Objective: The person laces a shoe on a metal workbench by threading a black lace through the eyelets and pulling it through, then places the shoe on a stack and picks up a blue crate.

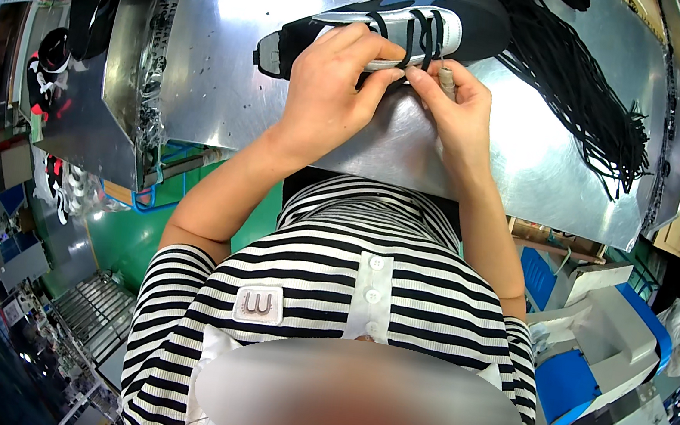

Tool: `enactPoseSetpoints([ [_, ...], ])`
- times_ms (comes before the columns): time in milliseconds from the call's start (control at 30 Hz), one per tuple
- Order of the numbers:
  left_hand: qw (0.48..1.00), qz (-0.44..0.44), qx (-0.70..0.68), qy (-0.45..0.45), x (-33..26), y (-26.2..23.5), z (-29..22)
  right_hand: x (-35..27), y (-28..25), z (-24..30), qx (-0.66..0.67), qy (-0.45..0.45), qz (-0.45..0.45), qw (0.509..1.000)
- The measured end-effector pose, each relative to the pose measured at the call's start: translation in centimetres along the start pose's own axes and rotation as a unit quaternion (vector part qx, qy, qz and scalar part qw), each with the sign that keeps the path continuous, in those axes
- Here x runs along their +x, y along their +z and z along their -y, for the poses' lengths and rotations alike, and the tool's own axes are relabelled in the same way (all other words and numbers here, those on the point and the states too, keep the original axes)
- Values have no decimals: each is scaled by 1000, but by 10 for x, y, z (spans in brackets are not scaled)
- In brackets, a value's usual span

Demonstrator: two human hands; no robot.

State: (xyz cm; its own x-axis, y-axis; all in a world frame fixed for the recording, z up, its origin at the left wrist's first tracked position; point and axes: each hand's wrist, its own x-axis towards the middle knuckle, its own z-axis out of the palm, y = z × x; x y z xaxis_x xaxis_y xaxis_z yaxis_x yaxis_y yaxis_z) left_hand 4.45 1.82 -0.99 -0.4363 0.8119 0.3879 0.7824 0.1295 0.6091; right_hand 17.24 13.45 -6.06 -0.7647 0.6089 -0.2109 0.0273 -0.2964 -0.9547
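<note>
Black shoe (437,13) w/ white lace panel lies on its side at 12 o'clock on the metal table (230,67), toe toward 2. Left hand (332,81) curls over the shoe's near edge, fingers closed on the panel. Right hand (450,106), touching it at 3 o'clock, pinches the black lace (421,37) betw. thumb & forefinger at the eyelets. Bundle of loose black laces (584,82) spreads toward 2 o'clock, near the shoe.
</note>
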Motion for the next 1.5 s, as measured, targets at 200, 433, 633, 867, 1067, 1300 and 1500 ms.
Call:
enactPoseSetpoints([
  [200,994,60,85,22,4,-3,14,-48,-7,-17,-120,-6,143,982],
  [433,981,181,43,-55,-4,14,36,10,-7,-3,-174,-200,-42,963],
  [633,966,202,-115,-113,-1,13,37,36,-12,0,-227,-303,-37,925],
  [867,966,208,-18,-155,0,19,32,41,-17,-5,-162,-223,-29,961],
  [1067,994,104,13,-40,-6,31,36,-5,-25,1,-152,-94,-82,981],
  [1300,995,93,36,-28,-9,32,35,-33,-19,-13,-229,-81,-29,970],
  [1500,995,96,25,-18,-10,30,36,-29,-23,-15,-281,-85,-19,956],
])
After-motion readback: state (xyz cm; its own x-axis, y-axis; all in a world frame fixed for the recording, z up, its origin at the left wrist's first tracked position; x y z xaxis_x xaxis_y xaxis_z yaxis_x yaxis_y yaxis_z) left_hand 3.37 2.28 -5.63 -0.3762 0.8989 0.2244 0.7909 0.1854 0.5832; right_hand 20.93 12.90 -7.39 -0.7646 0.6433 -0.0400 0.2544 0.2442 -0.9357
